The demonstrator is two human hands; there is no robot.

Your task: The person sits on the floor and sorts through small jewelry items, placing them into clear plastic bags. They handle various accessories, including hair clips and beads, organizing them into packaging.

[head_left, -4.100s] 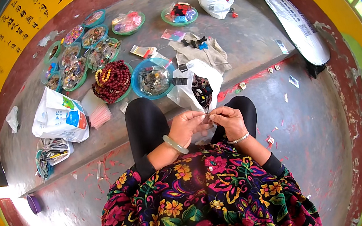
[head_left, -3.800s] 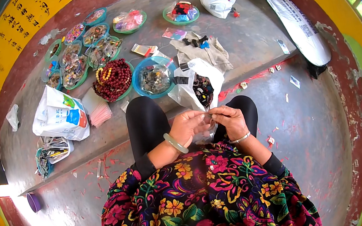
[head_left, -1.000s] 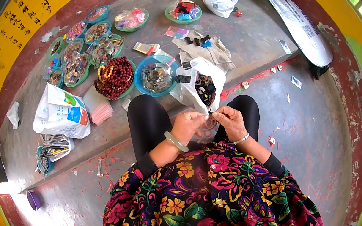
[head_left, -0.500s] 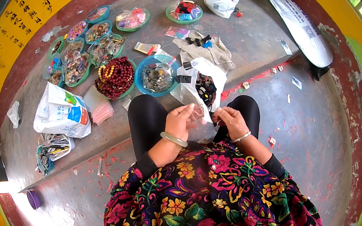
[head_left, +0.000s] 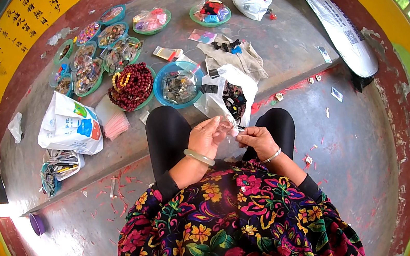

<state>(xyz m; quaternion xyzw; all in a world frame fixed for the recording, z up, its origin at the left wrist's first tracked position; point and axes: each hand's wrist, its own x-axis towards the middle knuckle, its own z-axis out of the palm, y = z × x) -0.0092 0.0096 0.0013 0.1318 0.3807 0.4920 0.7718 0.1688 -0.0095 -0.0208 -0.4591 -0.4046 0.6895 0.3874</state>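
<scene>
Above my lap, my left hand is closed on a small clear plastic bag; something pale pink shows in it, too small to name. The fingertips of my right hand pinch together at the bag's right edge. Just beyond both hands stands a white plastic bag with its mouth open. Dark, multicoloured small items fill it. To its left, a blue basin holds small clear packets.
On the raised concrete ledge are dark red bead strings, several basins of packets, a grey cloth and a pink stack of bags. A white shopping bag stands left, beside a container of pens. Red scraps litter the floor.
My right hand has moved slightly left, closer to my left hand, and now pinches at the small clear bag's edge. The left hand stays nearly in place.
</scene>
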